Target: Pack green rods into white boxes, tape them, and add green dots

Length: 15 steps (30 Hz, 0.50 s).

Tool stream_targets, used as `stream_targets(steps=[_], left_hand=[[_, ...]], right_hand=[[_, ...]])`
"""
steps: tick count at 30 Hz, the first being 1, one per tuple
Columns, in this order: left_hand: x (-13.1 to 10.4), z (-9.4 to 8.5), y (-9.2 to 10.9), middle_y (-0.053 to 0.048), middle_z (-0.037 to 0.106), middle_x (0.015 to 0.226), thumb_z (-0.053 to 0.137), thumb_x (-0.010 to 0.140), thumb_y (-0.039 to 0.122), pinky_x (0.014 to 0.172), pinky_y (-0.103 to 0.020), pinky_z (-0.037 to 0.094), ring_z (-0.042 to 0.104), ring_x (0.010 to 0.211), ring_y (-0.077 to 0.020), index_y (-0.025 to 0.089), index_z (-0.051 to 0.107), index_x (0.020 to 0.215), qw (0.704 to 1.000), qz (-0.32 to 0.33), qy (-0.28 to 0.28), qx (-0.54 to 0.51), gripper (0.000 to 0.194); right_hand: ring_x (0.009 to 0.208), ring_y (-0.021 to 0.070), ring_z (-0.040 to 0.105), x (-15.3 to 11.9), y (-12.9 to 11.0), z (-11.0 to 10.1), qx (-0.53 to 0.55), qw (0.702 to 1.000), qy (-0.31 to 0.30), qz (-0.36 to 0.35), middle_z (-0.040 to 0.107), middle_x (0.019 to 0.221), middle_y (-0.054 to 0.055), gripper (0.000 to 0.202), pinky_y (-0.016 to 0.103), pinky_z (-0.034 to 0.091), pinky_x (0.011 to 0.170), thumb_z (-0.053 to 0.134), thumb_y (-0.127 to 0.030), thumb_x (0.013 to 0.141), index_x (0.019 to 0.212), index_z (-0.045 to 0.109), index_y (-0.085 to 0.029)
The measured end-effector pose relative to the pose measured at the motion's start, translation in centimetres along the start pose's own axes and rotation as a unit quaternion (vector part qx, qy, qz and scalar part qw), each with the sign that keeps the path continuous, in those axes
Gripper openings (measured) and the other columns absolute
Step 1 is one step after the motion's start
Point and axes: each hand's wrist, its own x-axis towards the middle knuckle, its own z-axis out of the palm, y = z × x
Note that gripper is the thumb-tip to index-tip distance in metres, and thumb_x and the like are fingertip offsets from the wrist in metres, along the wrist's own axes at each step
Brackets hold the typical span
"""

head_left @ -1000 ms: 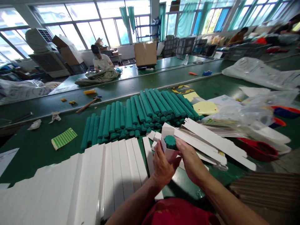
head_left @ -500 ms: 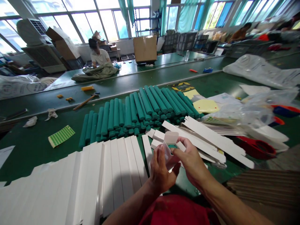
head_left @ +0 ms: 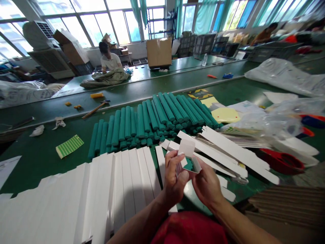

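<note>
A narrow white box (head_left: 187, 147), its end flap raised, is held between both hands with its open end up. Inside that end shows the ridged end of a green piece (head_left: 188, 164). My left hand (head_left: 174, 174) is closed on the box's left side, with the thumb at its near edge. Fingers of my right hand (head_left: 207, 181) wrap the right side, partly hidden behind it. Beyond the hands lies a pile of green ridged rods (head_left: 144, 118). White boxes (head_left: 101, 189) lie side by side at the left.
Flat white cartons (head_left: 233, 149), a red tape dispenser (head_left: 284, 161) and plastic bags lie on the right. A hammer (head_left: 95, 109) and a green sticker sheet (head_left: 69, 146) are at the left. Across the table sits a person (head_left: 110, 61) near a cardboard box (head_left: 159, 52).
My right hand has moved from the box's opening down to its right side. The green end inside is more exposed. The view has shifted slightly.
</note>
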Motion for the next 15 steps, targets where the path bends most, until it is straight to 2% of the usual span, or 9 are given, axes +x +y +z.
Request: stream_targets(steps=[2, 4, 9, 11, 13, 15], left_hand=[[0.6, 0.3, 0.4, -0.013, 0.051, 0.122, 0.036, 0.097, 0.043, 0.096, -0.041, 0.048, 0.053, 0.116, -0.0251, 0.020, 0.059, 0.113, 0.999, -0.037, 0.023, -0.021, 0.036], [1.3, 0.6, 1.0, -0.011, 0.054, 0.113, 0.038, 0.097, 0.042, 0.097, -0.040, 0.047, 0.054, 0.113, -0.0239, 0.020, 0.062, 0.102, 0.997, -0.058, 0.040, -0.023, 0.033], [2.2, 1.4, 1.8, -0.008, 0.054, 0.105, 0.050, 0.093, 0.037, 0.089, -0.034, 0.049, 0.058, 0.099, -0.0200, 0.018, 0.058, 0.085, 0.994, -0.076, 0.054, -0.057, 0.021], [2.2, 1.7, 1.8, -0.008, 0.054, 0.107, 0.052, 0.092, 0.038, 0.088, -0.034, 0.051, 0.059, 0.100, -0.0202, 0.020, 0.055, 0.095, 0.990, -0.067, 0.087, -0.093, 0.019], [2.2, 1.7, 1.6, -0.010, 0.056, 0.110, 0.051, 0.092, 0.037, 0.089, -0.035, 0.052, 0.060, 0.103, -0.0212, 0.021, 0.048, 0.114, 0.985, -0.056, 0.108, -0.125, 0.027], [2.3, 1.2, 1.5, -0.011, 0.058, 0.110, 0.045, 0.095, 0.036, 0.089, -0.038, 0.052, 0.061, 0.103, -0.0223, 0.021, 0.046, 0.121, 0.991, -0.031, 0.089, -0.092, 0.030]], right_hand=[[0.103, 0.0263, 0.063, 0.2, 0.5, 0.1, -0.013, 1.000, 0.003, -0.018, 0.070, 0.107, 0.007, 0.031, 0.038, 0.050, 0.090, 0.057, -0.049, 0.082, 0.096, 0.067, -0.023], [0.102, 0.0252, 0.062, 0.5, 0.5, 0.4, -0.016, 0.999, -0.002, -0.029, 0.069, 0.107, 0.007, 0.026, 0.036, 0.050, 0.088, 0.056, -0.044, 0.084, 0.097, 0.066, -0.023], [0.095, 0.0210, 0.061, 1.4, 0.1, 0.7, -0.040, 0.996, 0.027, -0.073, 0.068, 0.100, 0.003, 0.021, 0.033, 0.046, 0.088, 0.060, -0.030, 0.082, 0.101, 0.065, -0.022], [0.091, 0.0193, 0.060, 1.7, 0.1, 0.8, -0.041, 0.994, 0.041, -0.093, 0.067, 0.093, 0.001, 0.016, 0.032, 0.045, 0.088, 0.063, -0.026, 0.079, 0.094, 0.067, -0.023], [0.087, 0.0181, 0.060, 2.1, 0.1, 1.0, -0.013, 0.994, 0.042, -0.104, 0.066, 0.086, 0.000, 0.005, 0.032, 0.045, 0.086, 0.065, -0.022, 0.075, 0.079, 0.069, -0.023], [0.084, 0.0184, 0.060, 2.5, 0.1, 1.2, 0.022, 0.993, 0.030, -0.110, 0.067, 0.083, 0.001, 0.006, 0.033, 0.046, 0.083, 0.065, -0.018, 0.072, 0.067, 0.068, -0.022]])
